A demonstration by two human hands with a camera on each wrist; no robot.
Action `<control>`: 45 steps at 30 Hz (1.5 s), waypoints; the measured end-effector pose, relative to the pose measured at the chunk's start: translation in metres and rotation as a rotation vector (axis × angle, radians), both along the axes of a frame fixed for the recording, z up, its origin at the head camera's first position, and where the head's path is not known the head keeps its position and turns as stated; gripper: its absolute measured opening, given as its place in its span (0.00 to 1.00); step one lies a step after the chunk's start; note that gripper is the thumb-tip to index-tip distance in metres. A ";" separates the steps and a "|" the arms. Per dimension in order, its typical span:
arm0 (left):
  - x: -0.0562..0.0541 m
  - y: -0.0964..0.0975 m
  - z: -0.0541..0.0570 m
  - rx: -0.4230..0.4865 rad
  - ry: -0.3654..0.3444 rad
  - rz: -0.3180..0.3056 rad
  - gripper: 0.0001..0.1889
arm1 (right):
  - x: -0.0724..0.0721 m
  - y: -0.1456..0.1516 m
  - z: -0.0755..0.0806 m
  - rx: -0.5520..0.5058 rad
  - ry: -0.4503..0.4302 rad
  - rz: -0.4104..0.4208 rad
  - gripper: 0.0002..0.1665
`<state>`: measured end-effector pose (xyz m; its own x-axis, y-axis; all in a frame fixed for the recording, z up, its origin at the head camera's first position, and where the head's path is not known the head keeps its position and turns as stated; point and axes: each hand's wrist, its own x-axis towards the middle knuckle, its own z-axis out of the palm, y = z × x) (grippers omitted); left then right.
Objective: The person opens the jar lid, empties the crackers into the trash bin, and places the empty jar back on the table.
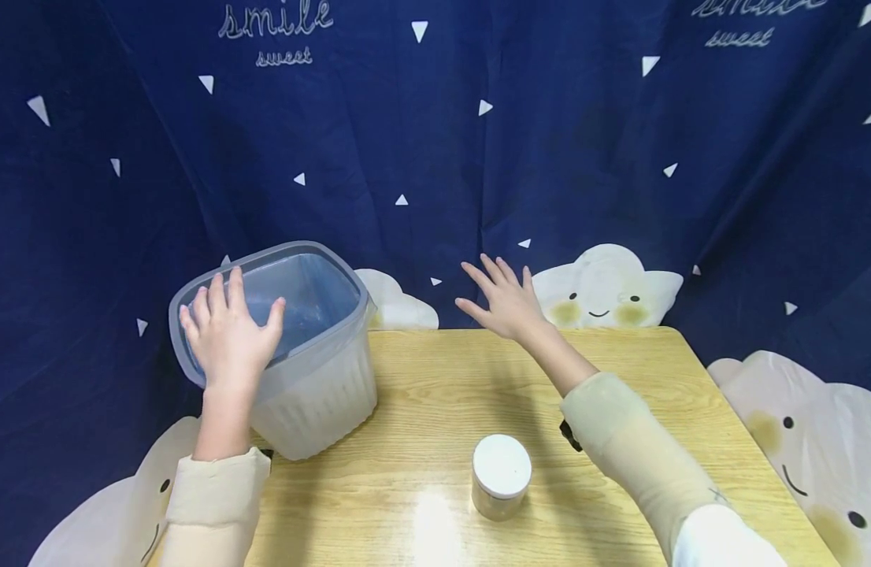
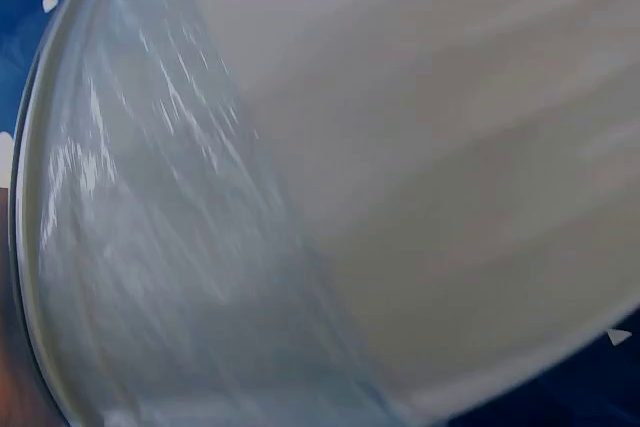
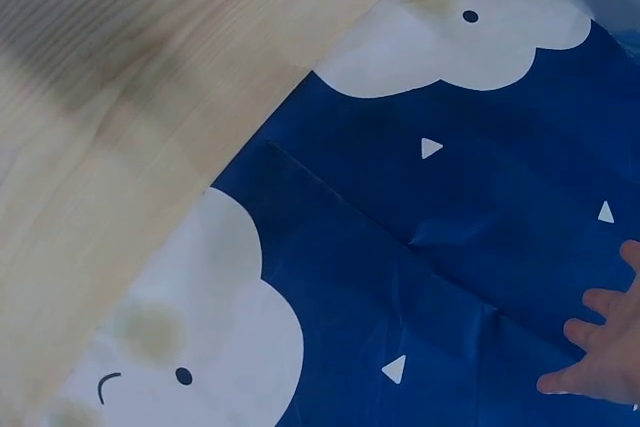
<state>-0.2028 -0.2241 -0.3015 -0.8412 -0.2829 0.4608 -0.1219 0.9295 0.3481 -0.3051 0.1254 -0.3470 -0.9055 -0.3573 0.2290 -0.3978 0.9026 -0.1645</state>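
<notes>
In the head view my left hand (image 1: 231, 335) is spread over the mouth of a whitish plastic bin (image 1: 315, 402), its fingers straight and overlapping the near side of the rim. A bluish clear liner bag (image 2: 170, 207) is folded down over the bin's edge in the left wrist view. My right hand (image 1: 505, 299) hovers over the table's far edge with fingers spread, holding nothing. In the right wrist view only its fingers (image 3: 590, 347) show, against the blue cloth. A small jar with a white lid (image 1: 502, 466) stands upright on the table, nearer to me than the right hand.
The bin stands at the left of the light wooden table (image 1: 421, 394). Behind and beside the table hangs a dark blue curtain (image 1: 584, 157) with white triangles and smiling clouds. Both forearms wear beige sleeves (image 1: 219, 496).
</notes>
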 end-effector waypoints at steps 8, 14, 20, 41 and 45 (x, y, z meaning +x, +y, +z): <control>0.010 -0.021 0.000 0.025 0.016 0.054 0.38 | -0.002 -0.011 0.004 0.017 0.015 0.022 0.41; 0.017 -0.032 0.001 0.034 -0.019 0.077 0.38 | -0.002 -0.020 0.006 0.028 0.006 0.027 0.40; 0.023 -0.039 -0.002 0.055 -0.053 0.095 0.38 | 0.000 -0.032 0.006 0.033 -0.015 0.039 0.39; 0.038 -0.059 -0.009 0.105 -0.160 0.166 0.38 | -0.003 -0.074 0.010 0.080 0.012 0.116 0.38; 0.040 -0.061 -0.011 0.122 -0.155 0.181 0.38 | -0.004 -0.082 0.014 0.069 -0.010 0.123 0.38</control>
